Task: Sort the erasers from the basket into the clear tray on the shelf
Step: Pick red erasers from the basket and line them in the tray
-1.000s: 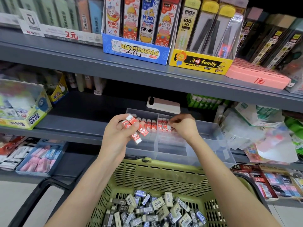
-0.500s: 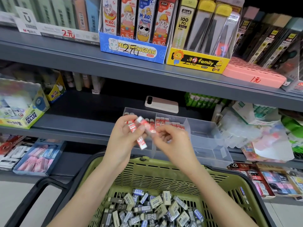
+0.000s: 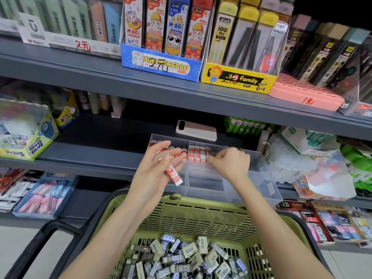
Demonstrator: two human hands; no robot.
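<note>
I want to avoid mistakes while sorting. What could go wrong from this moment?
The red eraser hangs loosely from the left hand; it may slip into the green basket below. The right hand works at the upright eraser row in the clear tray; a hard push could topple it.

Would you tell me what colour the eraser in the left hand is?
The eraser has a red-and-white wrapper; the head view shows it best.

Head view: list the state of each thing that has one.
left hand, grips a red eraser hanging below its fingers.
right hand, fingers curled at the standing erasers; grip unclear.
clear tray, open-topped, standing erasers in two back compartments.
basket, holds a loose pile of grey erasers.
phone, face down behind the tray.
</note>
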